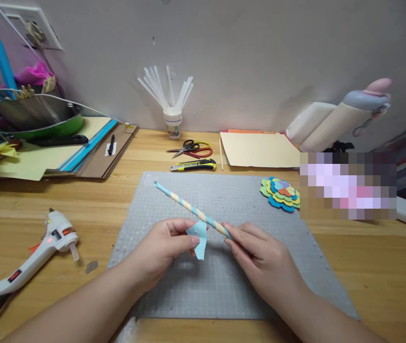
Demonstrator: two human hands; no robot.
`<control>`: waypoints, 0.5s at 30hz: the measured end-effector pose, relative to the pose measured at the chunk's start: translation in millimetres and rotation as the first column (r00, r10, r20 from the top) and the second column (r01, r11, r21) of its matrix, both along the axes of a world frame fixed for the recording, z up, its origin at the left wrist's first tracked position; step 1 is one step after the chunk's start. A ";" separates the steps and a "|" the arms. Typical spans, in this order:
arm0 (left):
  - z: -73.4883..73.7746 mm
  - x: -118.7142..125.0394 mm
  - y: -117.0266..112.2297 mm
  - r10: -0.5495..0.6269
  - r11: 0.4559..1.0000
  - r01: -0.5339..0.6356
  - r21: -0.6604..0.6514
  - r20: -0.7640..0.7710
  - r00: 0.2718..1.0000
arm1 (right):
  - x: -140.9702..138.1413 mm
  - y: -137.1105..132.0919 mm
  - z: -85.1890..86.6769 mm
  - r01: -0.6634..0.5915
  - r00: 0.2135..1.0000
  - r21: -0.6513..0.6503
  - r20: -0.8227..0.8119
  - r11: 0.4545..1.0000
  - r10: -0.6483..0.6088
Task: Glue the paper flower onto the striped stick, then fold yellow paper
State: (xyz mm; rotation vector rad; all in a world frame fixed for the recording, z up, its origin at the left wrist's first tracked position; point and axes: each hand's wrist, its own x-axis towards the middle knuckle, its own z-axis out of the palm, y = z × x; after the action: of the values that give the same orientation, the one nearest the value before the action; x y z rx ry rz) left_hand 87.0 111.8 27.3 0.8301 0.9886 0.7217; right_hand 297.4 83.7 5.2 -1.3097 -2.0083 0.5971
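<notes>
Between the thumb and fingers of my left hand (170,247) is a small piece of light blue paper (200,242). My right hand (256,247) pinches the lower right end of a thin paper tube (186,205) wrapped in blue and cream spiral stripes. The tube slants up to the left, its far end all blue. The blue paper's upper edge lies close against the tube; whether it is stuck on I cannot tell. Both hands are over a grey cutting mat (153,295). A layered paper flower (280,193) in several colours lies at the mat's upper right.
A white glue gun (42,255) lies on the left. Behind the mat are scissors (185,148), a yellow utility knife (197,165) and a paper cup (173,124) of white sticks. Cream card (260,150) and a bottle (346,119) are at back right; a pan (38,119) sits back left.
</notes>
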 end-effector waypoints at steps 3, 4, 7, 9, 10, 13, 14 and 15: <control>0.3 1.1 0.9 -0.008 0.997 0.017 0.071 -0.135 0.991 | 0.5 3.5 2.7 0.039 0.995 -0.091 -0.092 0.995 -0.047; -0.1 1.1 1.5 -0.004 0.991 0.032 0.127 -0.216 0.976 | 0.3 4.7 4.3 0.041 0.985 -0.179 -0.155 0.983 -0.069; -3.1 -3.0 5.5 0.037 0.957 0.093 0.273 -0.436 0.899 | -0.9 7.6 9.7 -0.130 0.889 -0.578 -0.427 0.806 -0.163; -7.3 -10.4 11.0 0.129 0.930 0.095 0.354 -0.559 0.819 | -1.7 8.4 12.7 -0.356 0.761 -0.707 -0.599 0.611 -0.249; -10.1 -15.3 14.6 0.191 0.909 0.101 0.404 -0.620 0.761 | -1.8 8.5 13.8 -0.455 0.696 -0.712 -0.659 0.534 -0.285; -19.9 -30.9 27.3 0.341 0.836 0.151 0.527 -0.715 0.610 | -1.4 8.3 15.5 -0.640 0.560 -0.663 -0.748 0.388 -0.356; -22.4 -34.9 31.1 0.365 0.814 0.179 0.553 -0.726 0.583 | -0.9 8.3 15.6 -0.676 0.533 -0.646 -0.760 0.353 -0.371; -24.0 -37.8 34.0 0.388 0.789 0.207 0.578 -0.731 0.562 | -0.5 8.4 15.6 -0.706 0.513 -0.631 -0.768 0.322 -0.383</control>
State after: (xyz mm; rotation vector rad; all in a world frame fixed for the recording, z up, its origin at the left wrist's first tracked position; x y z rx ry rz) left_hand 49.2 145.8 3.3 1.8317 1.7065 0.7573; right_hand 296.9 92.1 20.8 -0.8438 -0.7518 2.3348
